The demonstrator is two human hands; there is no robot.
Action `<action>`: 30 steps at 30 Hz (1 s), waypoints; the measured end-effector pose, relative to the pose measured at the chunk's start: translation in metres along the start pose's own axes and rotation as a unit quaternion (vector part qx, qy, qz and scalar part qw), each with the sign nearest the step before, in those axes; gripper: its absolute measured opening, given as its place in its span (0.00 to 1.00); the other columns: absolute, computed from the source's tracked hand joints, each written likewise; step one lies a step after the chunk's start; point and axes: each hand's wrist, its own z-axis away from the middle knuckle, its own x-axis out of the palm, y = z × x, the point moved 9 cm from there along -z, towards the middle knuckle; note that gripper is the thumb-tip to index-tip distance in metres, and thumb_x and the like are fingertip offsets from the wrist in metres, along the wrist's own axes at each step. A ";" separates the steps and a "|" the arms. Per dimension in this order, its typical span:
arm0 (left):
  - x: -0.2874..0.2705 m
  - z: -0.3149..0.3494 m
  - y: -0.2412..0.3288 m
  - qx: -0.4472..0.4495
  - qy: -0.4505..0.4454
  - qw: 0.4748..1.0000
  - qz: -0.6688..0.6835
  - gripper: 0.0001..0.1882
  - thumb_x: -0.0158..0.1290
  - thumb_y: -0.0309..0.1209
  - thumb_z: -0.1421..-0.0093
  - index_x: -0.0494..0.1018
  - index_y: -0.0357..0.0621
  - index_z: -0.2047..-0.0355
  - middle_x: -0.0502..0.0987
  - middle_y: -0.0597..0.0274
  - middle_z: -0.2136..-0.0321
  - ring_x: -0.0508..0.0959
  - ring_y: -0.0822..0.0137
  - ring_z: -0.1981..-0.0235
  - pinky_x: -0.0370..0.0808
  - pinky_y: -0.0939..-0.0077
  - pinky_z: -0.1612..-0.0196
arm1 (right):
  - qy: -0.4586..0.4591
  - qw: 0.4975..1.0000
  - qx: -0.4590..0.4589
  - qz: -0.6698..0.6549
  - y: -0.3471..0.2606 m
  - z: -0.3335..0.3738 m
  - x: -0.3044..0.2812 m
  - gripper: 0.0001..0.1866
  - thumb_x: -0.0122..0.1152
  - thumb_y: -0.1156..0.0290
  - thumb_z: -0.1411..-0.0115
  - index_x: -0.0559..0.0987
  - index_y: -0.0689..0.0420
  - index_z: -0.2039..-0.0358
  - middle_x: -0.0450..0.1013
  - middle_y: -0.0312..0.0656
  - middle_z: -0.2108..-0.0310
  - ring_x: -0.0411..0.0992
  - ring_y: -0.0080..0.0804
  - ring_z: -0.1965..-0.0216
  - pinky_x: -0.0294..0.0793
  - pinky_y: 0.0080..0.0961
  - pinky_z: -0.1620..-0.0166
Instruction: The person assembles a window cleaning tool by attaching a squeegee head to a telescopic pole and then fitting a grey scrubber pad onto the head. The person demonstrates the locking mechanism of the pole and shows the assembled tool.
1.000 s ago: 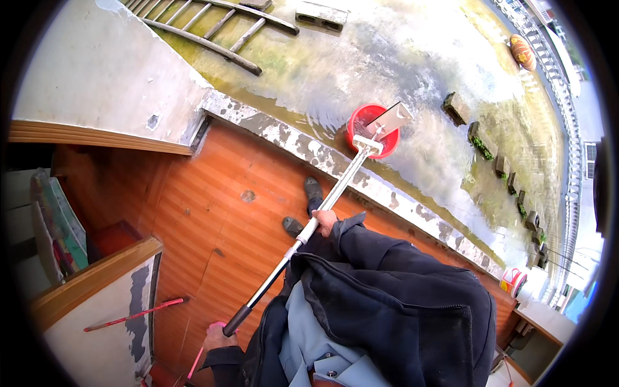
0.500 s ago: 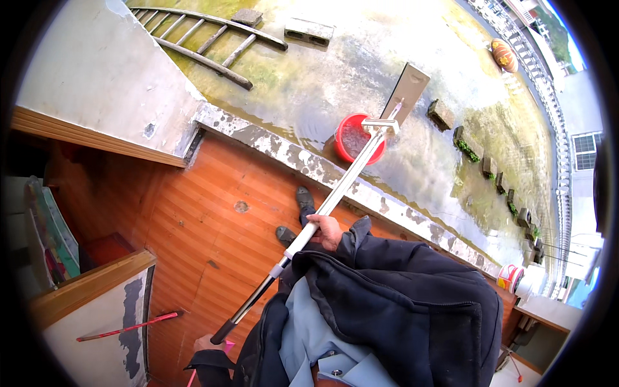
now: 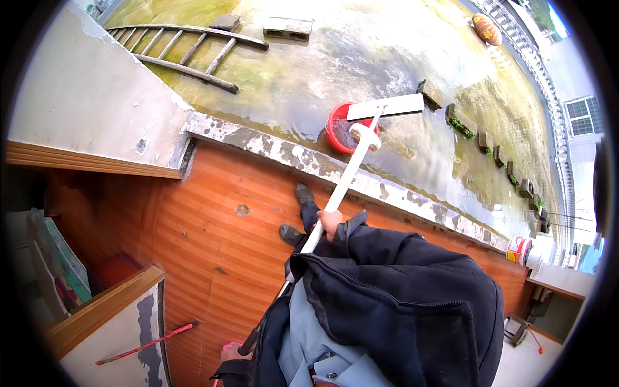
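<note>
Both of my hands are on a flat mop point(image 3: 353, 166), whose pole slants up and away from my left side. My right hand point(image 3: 332, 224) is closed around the white middle of the pole. Lower down, my left hand point(image 3: 232, 352) grips the dark end, partly hidden by my sleeve and jacket. The long white mop head point(image 3: 385, 107) is over the right part of a red bucket point(image 3: 336, 143), its right end reaching past the rim. Water shows inside the bucket, which stands on wet concrete just beyond the doorsill. Whether the head touches the rim, I cannot tell.
A speckled doorsill point(image 3: 277, 152) divides the orange-brown floor point(image 3: 206, 238) from the wet concrete. Outside are a wooden ladder point(image 3: 187, 55), a hollow block point(image 3: 287, 28) and a row of bricks point(image 3: 461, 120). At left, a red stick point(image 3: 145, 344) lies on a white surface.
The mop head has turned from steeply tilted with its brownish face showing to nearly crosswise, white face showing, and come lower over the bucket. My left hand has moved right, closer to my jacket.
</note>
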 end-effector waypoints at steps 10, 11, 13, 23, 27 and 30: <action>-0.027 -0.005 0.054 -0.068 -0.127 0.984 -0.102 0.19 0.58 0.47 0.50 0.80 0.55 0.61 0.80 0.49 0.68 0.80 0.47 0.64 0.75 0.55 0.60 | 0.056 0.957 0.009 0.284 0.029 -0.061 0.018 0.23 0.66 0.66 0.49 0.78 0.75 0.60 0.77 0.57 0.64 0.79 0.47 0.64 0.77 0.36 0.62; -0.018 -0.012 0.060 -0.043 -0.141 0.984 -0.105 0.19 0.58 0.47 0.50 0.80 0.54 0.61 0.80 0.49 0.69 0.80 0.47 0.64 0.75 0.55 0.60 | 0.049 0.970 0.032 0.235 0.041 -0.080 0.019 0.22 0.66 0.69 0.48 0.76 0.75 0.59 0.77 0.55 0.67 0.79 0.45 0.67 0.78 0.37 0.66; 0.000 -0.024 0.063 -0.016 -0.146 0.984 -0.102 0.18 0.59 0.47 0.51 0.80 0.54 0.62 0.80 0.49 0.70 0.80 0.48 0.65 0.76 0.56 0.60 | 0.017 0.994 0.071 0.080 0.038 -0.075 0.026 0.17 0.63 0.73 0.47 0.74 0.72 0.61 0.75 0.50 0.72 0.77 0.41 0.72 0.78 0.37 0.73; -0.021 -0.037 0.049 -0.013 -0.147 0.989 0.024 0.16 0.64 0.44 0.54 0.82 0.52 0.66 0.80 0.49 0.74 0.82 0.51 0.67 0.77 0.61 0.61 | -0.049 0.996 0.004 0.069 0.029 -0.050 0.048 0.11 0.59 0.77 0.44 0.70 0.66 0.62 0.71 0.44 0.75 0.73 0.35 0.78 0.75 0.35 0.74; -0.063 -0.032 0.052 -0.064 -0.036 0.996 -0.051 0.16 0.64 0.42 0.57 0.82 0.48 0.71 0.79 0.46 0.77 0.81 0.46 0.69 0.77 0.56 0.62 | -0.032 0.985 -0.077 0.149 -0.006 -0.010 0.049 0.13 0.64 0.72 0.48 0.76 0.71 0.70 0.75 0.48 0.78 0.76 0.37 0.76 0.73 0.34 0.74; -0.089 -0.033 0.064 0.015 0.158 0.981 -0.110 0.16 0.66 0.42 0.56 0.73 0.45 0.77 0.77 0.52 0.77 0.78 0.48 0.73 0.75 0.54 0.69 | 0.047 0.964 -0.137 0.221 -0.039 -0.010 0.048 0.19 0.66 0.67 0.50 0.78 0.76 0.70 0.76 0.53 0.75 0.78 0.38 0.73 0.74 0.35 0.71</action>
